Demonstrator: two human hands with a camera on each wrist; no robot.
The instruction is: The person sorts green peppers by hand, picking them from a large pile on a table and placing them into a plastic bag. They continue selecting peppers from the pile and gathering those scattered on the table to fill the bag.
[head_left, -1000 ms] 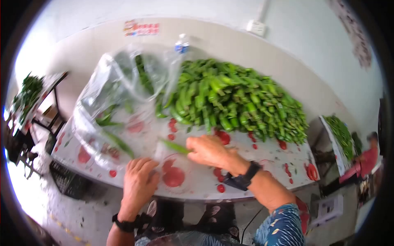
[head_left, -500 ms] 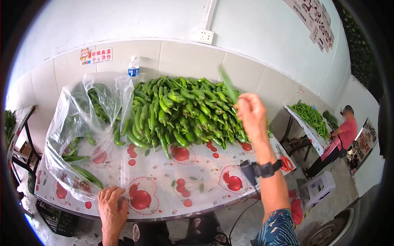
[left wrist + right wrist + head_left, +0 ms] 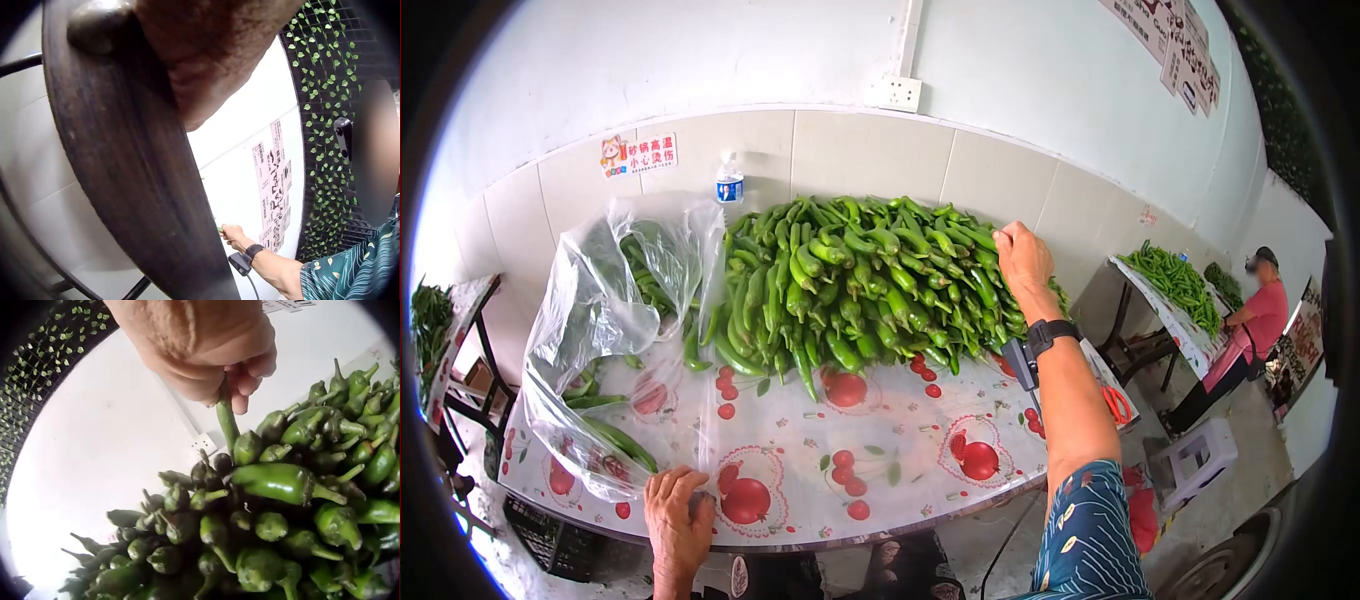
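My right hand (image 3: 1025, 262) is at the upper right end of a big heap of green peppers (image 3: 860, 270). In the right wrist view that hand (image 3: 212, 350) pinches one green pepper (image 3: 227, 422) between thumb and fingers, its lower end among the heaped peppers (image 3: 275, 481). My left hand (image 3: 678, 520) rests at the table's front edge with loosely bent fingers, by the lower corner of a clear plastic bag (image 3: 615, 335). Several peppers lie in the bag, one long pepper (image 3: 622, 440) near my left fingertips. The left wrist view shows mostly the dark table edge (image 3: 125, 162) and part of that hand (image 3: 212, 56).
A patterned cloth covers the table (image 3: 820, 510). A small bottle (image 3: 729, 180) stands by the wall; red-handled scissors (image 3: 1116, 403) lie at the right edge. To the right are a stool (image 3: 1197, 455), a person in pink (image 3: 1262, 318) and another pepper-laden table (image 3: 1175, 290).
My right hand has carried a pepper from the table's front area up and right to the heap's far end. The left hand has stayed near the front edge by the bag.
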